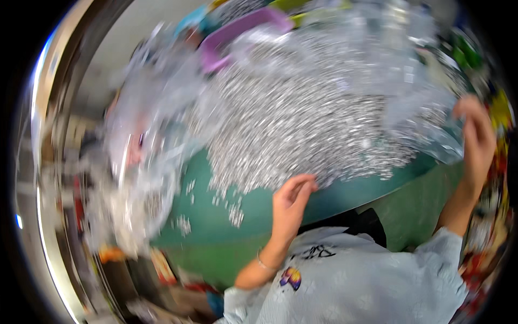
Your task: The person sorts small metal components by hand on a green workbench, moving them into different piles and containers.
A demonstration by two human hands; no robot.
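A broad heap of small, shiny silver metal pieces [302, 116] covers much of a green table [237, 216]; blur hides their exact kind. At the near edge of the heap is my left hand [288, 205], a bracelet on its wrist. Its thumb and forefinger are bent together in a pinch, and anything between the tips is too small to make out. My right hand [477, 135] is raised at the far right, beside a clear plastic bag [437, 124]. Its fingers look apart and blurred, with nothing visible in them.
Clear plastic bags [156, 124] hang over the table's left side. A purple basket [245, 35] stands behind the heap. A few loose pieces [236, 216] lie apart near the table's front-left edge. Colourful packages [499, 108] crowd the right side.
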